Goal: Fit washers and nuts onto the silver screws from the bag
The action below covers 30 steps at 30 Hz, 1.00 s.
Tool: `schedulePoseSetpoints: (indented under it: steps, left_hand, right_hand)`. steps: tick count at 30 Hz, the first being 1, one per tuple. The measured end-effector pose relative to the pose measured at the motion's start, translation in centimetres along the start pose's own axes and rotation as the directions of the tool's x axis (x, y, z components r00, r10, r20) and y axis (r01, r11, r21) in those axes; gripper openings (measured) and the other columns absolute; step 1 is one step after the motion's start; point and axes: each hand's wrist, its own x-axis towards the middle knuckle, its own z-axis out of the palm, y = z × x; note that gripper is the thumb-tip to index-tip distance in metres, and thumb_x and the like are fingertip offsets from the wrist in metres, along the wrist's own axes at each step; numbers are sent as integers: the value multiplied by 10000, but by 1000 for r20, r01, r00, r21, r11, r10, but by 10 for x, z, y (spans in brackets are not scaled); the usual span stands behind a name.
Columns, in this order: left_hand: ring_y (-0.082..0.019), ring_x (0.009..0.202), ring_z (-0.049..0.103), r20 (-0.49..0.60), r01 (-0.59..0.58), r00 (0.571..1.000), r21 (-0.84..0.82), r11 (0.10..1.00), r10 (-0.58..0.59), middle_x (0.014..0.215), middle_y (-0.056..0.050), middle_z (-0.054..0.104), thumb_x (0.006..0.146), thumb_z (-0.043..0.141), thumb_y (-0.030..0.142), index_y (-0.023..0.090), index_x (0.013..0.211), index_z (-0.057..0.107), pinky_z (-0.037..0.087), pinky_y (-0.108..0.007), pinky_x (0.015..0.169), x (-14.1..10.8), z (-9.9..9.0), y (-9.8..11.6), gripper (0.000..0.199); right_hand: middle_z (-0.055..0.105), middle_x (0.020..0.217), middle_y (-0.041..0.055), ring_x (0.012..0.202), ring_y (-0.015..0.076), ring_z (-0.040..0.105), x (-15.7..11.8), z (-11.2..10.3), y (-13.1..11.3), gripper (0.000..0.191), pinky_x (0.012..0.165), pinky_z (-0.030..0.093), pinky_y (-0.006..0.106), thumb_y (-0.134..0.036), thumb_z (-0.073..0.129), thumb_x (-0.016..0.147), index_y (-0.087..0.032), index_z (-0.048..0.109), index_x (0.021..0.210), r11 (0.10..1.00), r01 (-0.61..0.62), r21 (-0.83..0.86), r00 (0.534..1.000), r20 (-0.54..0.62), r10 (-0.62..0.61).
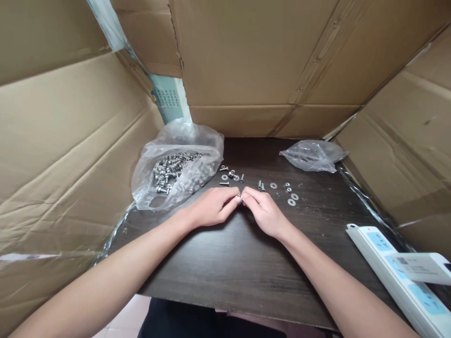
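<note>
My left hand (212,206) and my right hand (265,212) meet fingertip to fingertip above the dark table. Pinched between them is a small shiny metal fastener (240,199); the fingers cover most of it, so its exact kind cannot be made out. Just beyond the hands lie a loose bolt (224,184), a flat washer (224,177) and more small hardware. Past my right fingers are a pair of bolts (260,186), a washer (273,186), nuts (288,186) and two further washers (292,202).
A clear plastic bag (186,136) full of bolts (167,173) stands open at back left. Another crumpled plastic bag (313,155) lies at back right. A white power strip (391,270) with a plugged-in adapter (423,267) runs along the right. Cardboard walls (246,56) enclose the table (225,263).
</note>
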Motion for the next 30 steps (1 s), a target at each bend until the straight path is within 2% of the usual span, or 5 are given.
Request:
schedulePoseSetpoints:
  steps: [5, 11, 17, 23, 30]
  left_hand:
    - [-158, 745, 576, 0, 5, 1000, -21, 1000, -5, 851, -33, 653, 1062, 388, 343, 177, 900, 561, 402, -285, 713, 0, 0, 0, 289]
    - [-147, 706, 529, -15, 22, 1000, -18, 1000, -22, 796, -17, 606, 1063, 383, 354, 177, 854, 515, 376, -279, 690, 1, 1, -2, 304]
    - [-151, 710, 527, -6, 6, 1000, -1, 1000, -6, 796, -21, 604, 1056, 386, 350, 178, 843, 510, 380, -287, 691, 1, 1, -2, 301]
    - [-160, 718, 558, -4, 8, 1000, 13, 1000, -7, 816, -30, 631, 1063, 371, 350, 180, 862, 535, 395, -298, 689, 1, 0, -1, 310]
    - [-155, 694, 513, -8, 28, 1000, 22, 999, -28, 781, -19, 589, 1070, 354, 368, 184, 826, 481, 370, -297, 677, 1, 2, -3, 331]
  right_hand:
    - [477, 661, -10, 642, 142, 436, 0, -3, -3, 366, 651, 340, 295, -373, 374, 1028, -204, 434, 708, 1000, -17, 5, 1000, 11, 17]
    - [487, 697, -22, 668, 143, 439, -1, -5, -5, 219, 666, 347, 291, -331, 445, 982, -208, 452, 801, 999, 24, -29, 1000, -16, -24]
    - [453, 684, -20, 659, 135, 414, 1, -2, -1, 320, 652, 332, 289, -350, 390, 1011, -207, 398, 725, 1000, 10, -15, 1000, 24, -9]
    - [470, 686, -15, 657, 136, 431, 0, -3, 0, 346, 653, 339, 290, -360, 378, 1031, -204, 418, 724, 1000, -1, -4, 1000, 26, 1]
    - [525, 745, 7, 691, 153, 477, -2, -2, -1, 309, 687, 368, 306, -349, 374, 1052, -209, 431, 783, 990, 86, -109, 996, -28, -90]
